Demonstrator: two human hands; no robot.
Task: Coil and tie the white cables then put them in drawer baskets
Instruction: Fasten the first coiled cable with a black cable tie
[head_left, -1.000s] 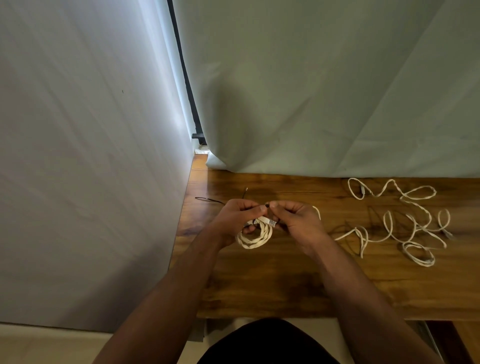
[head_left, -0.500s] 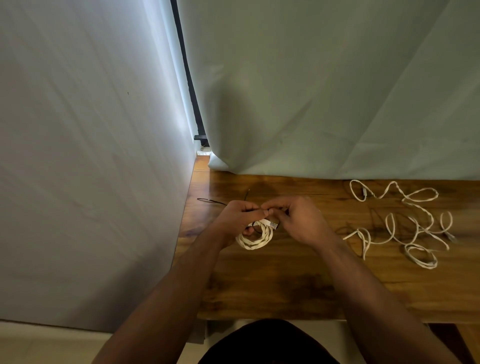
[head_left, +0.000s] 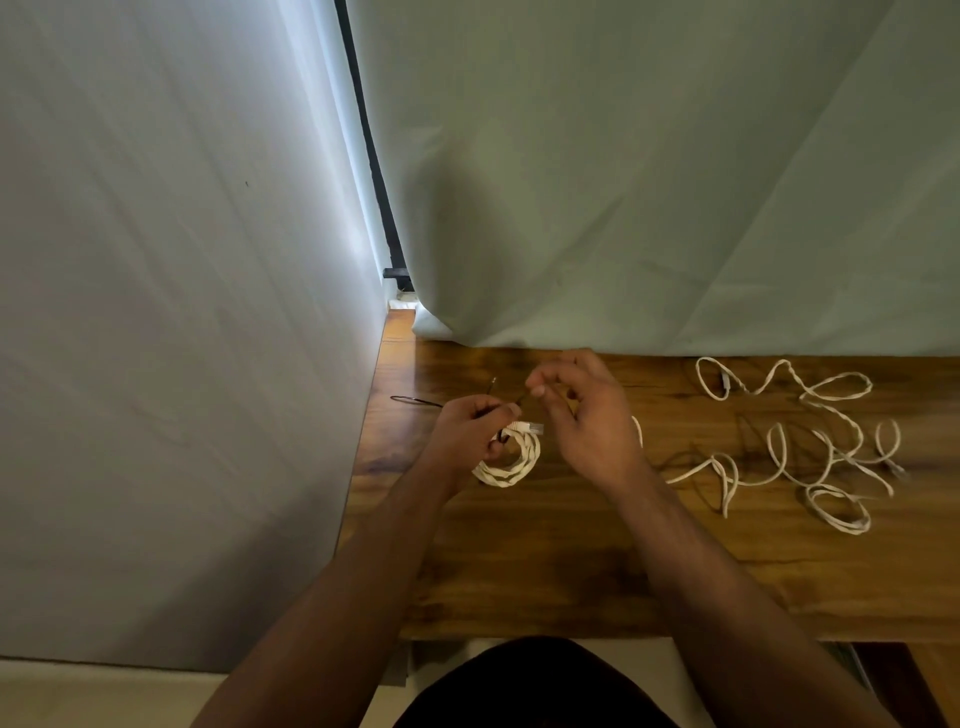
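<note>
Coil-tying under way, with the right hand (head_left: 592, 421) newly drawn off the coiled white cable (head_left: 511, 462)

Half a second earlier both hands met at the coil. Now the right hand sits above and right of it, likely pulling the thin dark tie (head_left: 521, 399) taut. Its fingers are loosely curled near the tie's end; whether they pinch it cannot be told. The left hand (head_left: 467, 431) curls round the coil's left rim and pinches the tie. Loose white cables (head_left: 810, 441) lie well right of the coil on the table (head_left: 571, 571), not yet coiled.
</note>
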